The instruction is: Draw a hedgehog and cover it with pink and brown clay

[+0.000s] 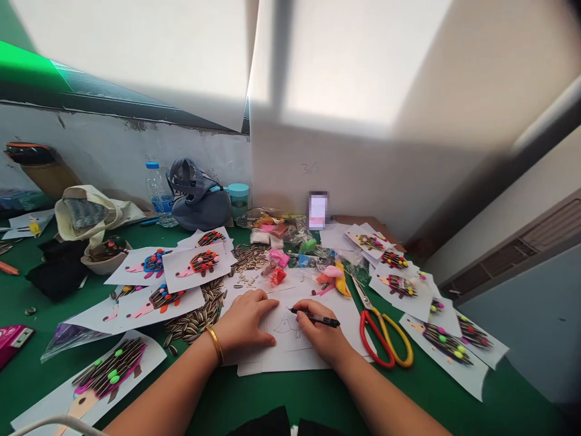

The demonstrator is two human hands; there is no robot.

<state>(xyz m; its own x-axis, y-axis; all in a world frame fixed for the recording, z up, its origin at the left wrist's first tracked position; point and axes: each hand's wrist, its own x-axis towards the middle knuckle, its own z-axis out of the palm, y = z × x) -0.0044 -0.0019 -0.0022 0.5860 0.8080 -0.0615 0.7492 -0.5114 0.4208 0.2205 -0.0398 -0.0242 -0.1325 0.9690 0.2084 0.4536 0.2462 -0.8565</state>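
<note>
A black pen (318, 318) is gripped in my right hand (320, 333), its tip on a sheet of white paper (276, 360). Thin lines on the sheet form a small outline drawing (285, 327) of an animal shape. My left hand (247, 324) lies flat on the paper to the left of the drawing, thumb and fingers apart, a gold bangle (215, 344) on its wrist. Sunflower seeds (197, 321) lie in a heap left of that hand. Lumps of coloured clay (333, 278) sit at the sheet's far edge.
Scissors (385, 339) with red and yellow handles lie right of the paper. Cards with seed-and-clay hedgehogs (195, 266) spread along the left, with more hedgehog cards (402, 287) at right. Behind stand a phone (318, 210), a teal cup (239, 200), a bottle (158, 191) and a blue-grey bag (200, 203).
</note>
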